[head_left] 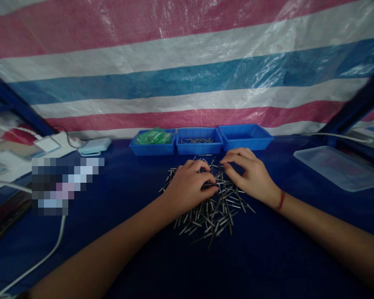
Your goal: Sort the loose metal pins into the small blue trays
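A loose pile of metal blind rivets (216, 211) with thin pins lies on the dark blue tabletop (137, 257). Over the pile's left side is my left hand (190, 182), palm down, its fingers bent and apart, with rivets beneath and in front of the fingertips. At the upper right edge of the pile, my right hand (247, 172) brings thumb and forefinger close together in a pinch. A rivet lies right by those fingertips; whether it is between them is too small to make out. A red cord circles the right wrist.
Behind the pile stand three blue bins in a row: one with a green plastic bag (156, 136), a middle bin (199, 148) with some rivets, and a right bin (246, 143). A clear plastic lid (339, 168) lies right. White cable (60, 236) and a light-blue case (95, 146) are left.
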A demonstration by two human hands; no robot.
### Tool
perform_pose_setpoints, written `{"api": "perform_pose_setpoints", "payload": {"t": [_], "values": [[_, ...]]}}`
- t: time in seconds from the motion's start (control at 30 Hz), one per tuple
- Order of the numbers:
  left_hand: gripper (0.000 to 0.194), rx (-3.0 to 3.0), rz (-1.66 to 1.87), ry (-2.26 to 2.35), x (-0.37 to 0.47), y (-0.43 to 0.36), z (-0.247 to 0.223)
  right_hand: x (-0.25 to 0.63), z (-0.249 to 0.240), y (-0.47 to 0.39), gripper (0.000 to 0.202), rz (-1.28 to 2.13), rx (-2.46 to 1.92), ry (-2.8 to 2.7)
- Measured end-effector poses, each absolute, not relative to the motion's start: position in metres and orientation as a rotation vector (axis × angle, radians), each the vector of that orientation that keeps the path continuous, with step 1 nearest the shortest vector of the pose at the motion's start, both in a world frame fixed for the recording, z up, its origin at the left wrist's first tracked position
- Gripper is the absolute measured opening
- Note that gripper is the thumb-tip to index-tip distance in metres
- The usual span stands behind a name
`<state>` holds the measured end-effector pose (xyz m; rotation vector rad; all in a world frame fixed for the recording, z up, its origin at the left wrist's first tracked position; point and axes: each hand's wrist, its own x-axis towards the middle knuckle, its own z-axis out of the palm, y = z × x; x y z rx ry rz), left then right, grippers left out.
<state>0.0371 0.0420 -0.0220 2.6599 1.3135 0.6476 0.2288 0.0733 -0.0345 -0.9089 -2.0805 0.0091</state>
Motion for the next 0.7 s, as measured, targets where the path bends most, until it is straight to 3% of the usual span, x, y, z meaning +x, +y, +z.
{"api": "perform_pose_setpoints", "payload": {"t": [0.7], "values": [[0.011, 2.771, 0.671, 1.388, 0.0452, 0.0322, -0.0275, 0.2267, -0.0314, 0.0646, 0.012, 0.030, -0.766, -2.209]]}}
